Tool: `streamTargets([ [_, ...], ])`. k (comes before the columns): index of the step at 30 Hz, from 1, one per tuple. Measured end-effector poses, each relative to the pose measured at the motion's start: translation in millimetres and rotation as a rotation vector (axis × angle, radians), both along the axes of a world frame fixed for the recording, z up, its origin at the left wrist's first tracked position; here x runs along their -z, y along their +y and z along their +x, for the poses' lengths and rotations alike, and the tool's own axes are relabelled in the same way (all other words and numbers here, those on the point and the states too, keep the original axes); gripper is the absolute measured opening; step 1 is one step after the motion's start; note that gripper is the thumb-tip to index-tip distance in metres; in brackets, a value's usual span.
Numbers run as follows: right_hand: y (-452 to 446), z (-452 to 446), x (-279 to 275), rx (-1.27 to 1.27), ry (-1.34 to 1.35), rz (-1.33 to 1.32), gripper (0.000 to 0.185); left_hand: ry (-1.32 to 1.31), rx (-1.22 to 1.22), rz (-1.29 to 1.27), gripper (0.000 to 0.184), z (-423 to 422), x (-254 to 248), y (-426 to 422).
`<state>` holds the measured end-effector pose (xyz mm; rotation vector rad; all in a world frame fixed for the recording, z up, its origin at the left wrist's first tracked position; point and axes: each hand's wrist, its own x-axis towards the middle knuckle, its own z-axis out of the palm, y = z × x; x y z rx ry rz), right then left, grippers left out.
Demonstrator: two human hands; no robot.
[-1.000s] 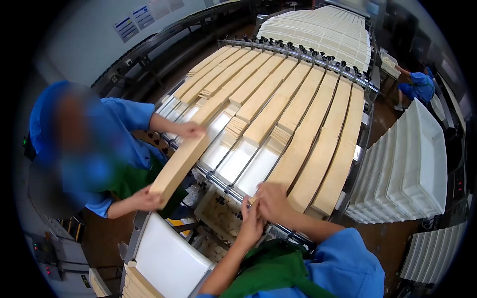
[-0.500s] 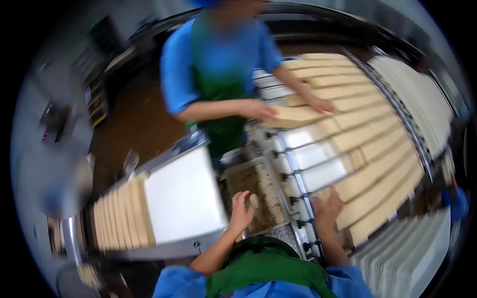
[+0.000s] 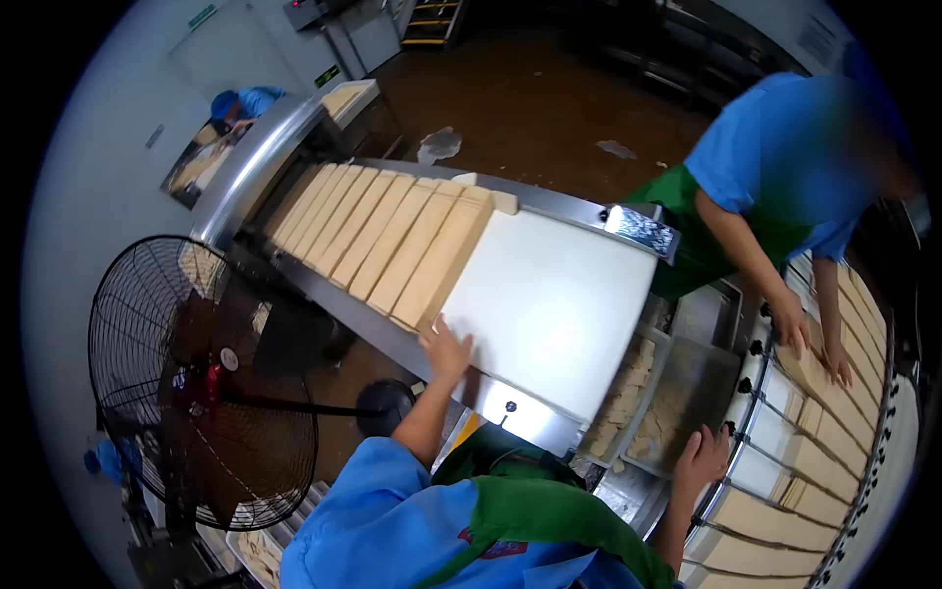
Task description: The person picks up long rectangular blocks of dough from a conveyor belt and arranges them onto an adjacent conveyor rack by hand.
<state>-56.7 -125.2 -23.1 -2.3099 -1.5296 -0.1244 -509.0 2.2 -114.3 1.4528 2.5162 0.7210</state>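
Observation:
My left hand point(image 3: 446, 353), fingers apart, is at the near end of the front slab in a row of long, pale, dough-like slabs point(image 3: 392, 236). Its fingertips are close to that slab's corner; whether they touch it I cannot tell. The slabs lie side by side on a white conveyor belt point(image 3: 549, 314). On the other side of my body, my right hand point(image 3: 702, 456) is open and holds nothing. It hovers between a plastic bin point(image 3: 697, 378) with pale scraps and the edge of the right-hand conveyor, where more pale slabs point(image 3: 775, 520) lie under thin cross bars.
A co-worker point(image 3: 775, 167) at right has both hands on a slab point(image 3: 814, 373) on the right-hand conveyor. A second bin point(image 3: 623, 398) holds pale pieces. A large black fan point(image 3: 206, 383) stands at left. Another person point(image 3: 240, 108) is in the far left background.
My view has swung left. My left hand has gone from over the scrap bin to the slab row; my right hand has come off the right-hand conveyor to beside the bins.

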Motion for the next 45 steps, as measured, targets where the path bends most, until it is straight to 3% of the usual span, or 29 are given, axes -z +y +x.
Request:
streamTargets([
  [4,68.4,-55.8,28.7,-0.191,0.158,-0.033,0.039,0.032,-0.109,-0.088,0.080,-71.5,1.8,14.8],
  [7,124.7,-126.3,24.3,-0.294,0.164,-0.054,0.038,-0.101,-0.156,-0.192,0.083,-90.6,-14.2,29.0],
  [9,161.9,-161.3,45.4,-0.428,0.252,0.025,0.039,-0.054,-0.033,-0.250,0.084,-92.9,-8.7,40.1],
  [15,261.0,-291.6,72.7,-0.571,0.147,-0.095,0.058,0.177,0.074,-0.234,0.085,-90.5,-4.8,40.7],
  [19,325.2,-369.5,73.7,-0.601,0.105,-0.216,0.074,0.155,0.134,-0.222,0.082,-92.7,-15.4,38.2],
  [23,383.6,-427.3,64.7,-0.567,0.117,-0.330,0.074,0.108,0.196,-0.200,0.079,-96.4,-18.6,36.1],
  [24,395.8,-437.7,62.2,-0.542,0.112,-0.346,0.072,0.204,0.206,-0.230,0.087,-98.3,-7.6,35.4],
  [27,422.0,-459.8,48.9,-0.486,0.155,-0.435,0.072,0.217,0.212,-0.238,0.088,-97.9,-12.8,35.9],
  [33,418.2,-465.4,39.8,-0.443,0.189,-0.516,0.066,0.207,0.236,-0.274,0.088,-98.5,-22.7,35.8],
  [37,396.9,-425.4,38.0,-0.283,0.280,-0.379,0.068,0.100,0.271,-0.215,0.086,-93.5,-26.0,34.2],
  [39,383.3,-383.7,51.8,-0.193,0.300,-0.289,0.071,0.004,0.365,-0.175,0.077,-89.2,-29.5,34.6],
  [41,355.9,-339.4,19.0,-0.099,0.366,-0.301,0.073,-0.183,0.471,-0.212,0.072,-71.5,-46.9,34.8],
  [43,341.0,-286.2,27.6,0.027,0.274,-0.276,0.078,-0.405,0.712,-0.175,0.075,-57.8,-35.5,32.8],
  [45,325.1,-259.2,5.6,0.115,0.297,-0.301,0.078,-0.488,0.722,-0.388,0.078,-31.2,-42.1,28.8],
])
